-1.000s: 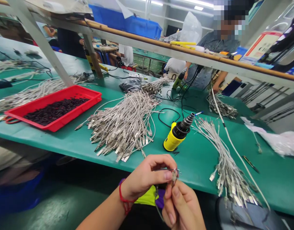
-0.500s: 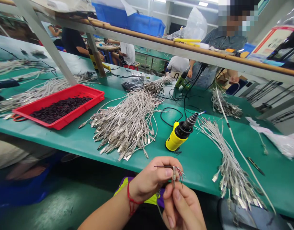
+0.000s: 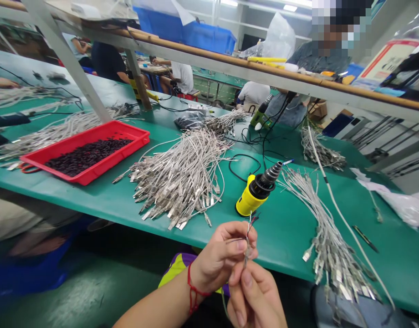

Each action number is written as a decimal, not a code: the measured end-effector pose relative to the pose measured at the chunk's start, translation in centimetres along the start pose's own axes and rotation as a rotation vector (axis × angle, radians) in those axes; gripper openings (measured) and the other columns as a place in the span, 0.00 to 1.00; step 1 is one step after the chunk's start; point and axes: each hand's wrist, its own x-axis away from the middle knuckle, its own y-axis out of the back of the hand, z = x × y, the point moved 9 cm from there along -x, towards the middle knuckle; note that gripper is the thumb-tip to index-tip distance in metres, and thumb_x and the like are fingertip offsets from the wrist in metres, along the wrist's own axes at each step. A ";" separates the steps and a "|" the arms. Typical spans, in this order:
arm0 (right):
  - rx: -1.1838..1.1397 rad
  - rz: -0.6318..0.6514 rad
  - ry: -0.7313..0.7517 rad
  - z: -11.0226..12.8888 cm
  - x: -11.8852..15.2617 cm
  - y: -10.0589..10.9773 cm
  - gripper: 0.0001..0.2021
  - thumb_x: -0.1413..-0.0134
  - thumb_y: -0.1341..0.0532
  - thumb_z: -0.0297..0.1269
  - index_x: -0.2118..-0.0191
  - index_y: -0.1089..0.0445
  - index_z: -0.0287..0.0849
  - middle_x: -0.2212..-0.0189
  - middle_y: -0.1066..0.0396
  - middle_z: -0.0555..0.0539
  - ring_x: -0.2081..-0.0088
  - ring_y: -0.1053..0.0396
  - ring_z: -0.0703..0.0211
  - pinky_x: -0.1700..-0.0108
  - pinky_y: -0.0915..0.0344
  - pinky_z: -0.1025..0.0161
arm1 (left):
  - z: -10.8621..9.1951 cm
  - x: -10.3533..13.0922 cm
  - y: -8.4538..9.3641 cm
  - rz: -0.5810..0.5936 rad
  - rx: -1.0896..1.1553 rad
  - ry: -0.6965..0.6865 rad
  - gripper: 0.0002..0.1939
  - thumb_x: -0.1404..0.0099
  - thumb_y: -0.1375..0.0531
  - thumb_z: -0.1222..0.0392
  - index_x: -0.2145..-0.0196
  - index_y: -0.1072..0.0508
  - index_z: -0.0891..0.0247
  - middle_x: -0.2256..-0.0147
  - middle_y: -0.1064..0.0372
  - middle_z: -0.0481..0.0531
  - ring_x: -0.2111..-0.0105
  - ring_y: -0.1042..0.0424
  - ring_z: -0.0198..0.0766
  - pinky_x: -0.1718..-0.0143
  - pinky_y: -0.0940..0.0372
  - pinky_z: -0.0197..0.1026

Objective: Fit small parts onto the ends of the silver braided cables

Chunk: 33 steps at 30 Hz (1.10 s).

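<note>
My left hand [image 3: 226, 250], with a red cord bracelet on its wrist, pinches the stripped end of a cable [image 3: 246, 258] between thumb and fingers. Thin loose wires [image 3: 252, 221], red, dark and pale, fan out above the fingertips. Just below, my right hand [image 3: 255, 291] grips the same cable between thumb and forefinger. Both hands are close together in front of the table edge. A yellow heat gun [image 3: 252, 196] stands nozzle up on the table beyond them. To its left lies a large heap of grey USB cables [image 3: 182, 177].
A red tray [image 3: 84, 177] of small black pieces stands left. More USB cables [image 3: 327, 237] lie at the right, near a pen [image 3: 365, 238] and a plastic bag [image 3: 406, 205]. Overhead runs a shelf [image 3: 202, 52] with blue bins [image 3: 209, 36]. Other people sit or stand beyond.
The loose wires now point more upward, where before they spread sideways and drooped. My hands have shifted slightly, still holding the cable. Across the table, a person's lowered hand is no longer visible.
</note>
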 end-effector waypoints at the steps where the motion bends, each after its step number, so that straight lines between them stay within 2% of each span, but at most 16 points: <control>1: -0.006 0.005 0.001 -0.1 0.0 -0.1 0.21 0.39 0.33 0.55 0.67 0.24 0.38 0.89 0.45 0.58 0.86 0.54 0.74 0.81 0.54 0.73 | -0.2 0.0 -0.1 -0.003 0.003 -0.018 0.08 0.42 0.29 0.61 0.67 0.23 0.67 0.68 0.34 0.49 0.70 0.32 0.32 0.66 0.40 0.36; 5: -0.013 0.006 -0.007 -0.5 -0.1 -0.1 0.22 0.39 0.34 0.56 0.68 0.25 0.39 0.89 0.45 0.58 0.86 0.54 0.74 0.81 0.54 0.73 | -0.6 0.1 -0.2 -0.051 -0.005 -0.072 0.07 0.41 0.30 0.61 0.68 0.24 0.66 0.69 0.35 0.48 0.72 0.33 0.31 0.68 0.40 0.36; 8: 0.005 0.002 0.001 -0.5 -0.1 0.0 0.23 0.40 0.33 0.57 0.68 0.25 0.38 0.89 0.45 0.58 0.87 0.54 0.74 0.81 0.54 0.73 | -0.3 0.2 -0.1 -0.083 0.010 -0.049 0.07 0.40 0.31 0.61 0.68 0.24 0.66 0.71 0.35 0.48 0.73 0.34 0.31 0.68 0.40 0.36; 13: 0.035 0.004 -0.005 -0.8 0.0 0.1 0.24 0.43 0.32 0.59 0.69 0.25 0.38 0.90 0.46 0.58 0.86 0.54 0.72 0.80 0.51 0.71 | -0.6 0.3 -1.0 -0.031 0.066 -0.090 0.03 0.42 0.34 0.64 0.70 0.24 0.66 0.71 0.35 0.47 0.74 0.34 0.30 0.69 0.39 0.37; 16: 0.030 0.004 -0.008 -1.0 0.2 0.3 0.25 0.44 0.31 0.60 0.69 0.25 0.39 0.90 0.47 0.59 0.86 0.55 0.72 0.80 0.51 0.71 | -0.9 0.6 -1.0 -0.040 -0.020 -0.101 0.04 0.41 0.32 0.64 0.69 0.22 0.67 0.71 0.32 0.49 0.74 0.33 0.31 0.70 0.40 0.36; 22: -0.010 0.006 -0.013 -1.1 0.1 0.6 0.24 0.45 0.30 0.60 0.70 0.27 0.40 0.90 0.49 0.59 0.87 0.57 0.72 0.81 0.52 0.70 | -1.6 1.1 -0.1 -0.113 -0.254 -0.082 0.13 0.42 0.26 0.56 0.63 0.19 0.66 0.74 0.26 0.51 0.76 0.33 0.31 0.72 0.39 0.34; 26: -0.016 0.009 -0.022 -1.4 0.0 0.7 0.24 0.45 0.31 0.60 0.70 0.27 0.40 0.90 0.49 0.60 0.87 0.57 0.73 0.81 0.51 0.70 | -1.9 0.9 -0.1 -0.133 -0.204 -0.100 0.15 0.44 0.25 0.53 0.67 0.20 0.66 0.76 0.27 0.50 0.77 0.34 0.30 0.73 0.39 0.33; 33: 0.001 0.029 -0.030 -2.0 0.1 0.6 0.25 0.47 0.31 0.62 0.71 0.28 0.40 0.90 0.49 0.60 0.87 0.57 0.73 0.80 0.52 0.70 | -0.8 0.4 0.1 -0.132 -0.091 -0.042 0.14 0.44 0.25 0.56 0.72 0.24 0.66 0.78 0.28 0.49 0.77 0.32 0.30 0.73 0.40 0.33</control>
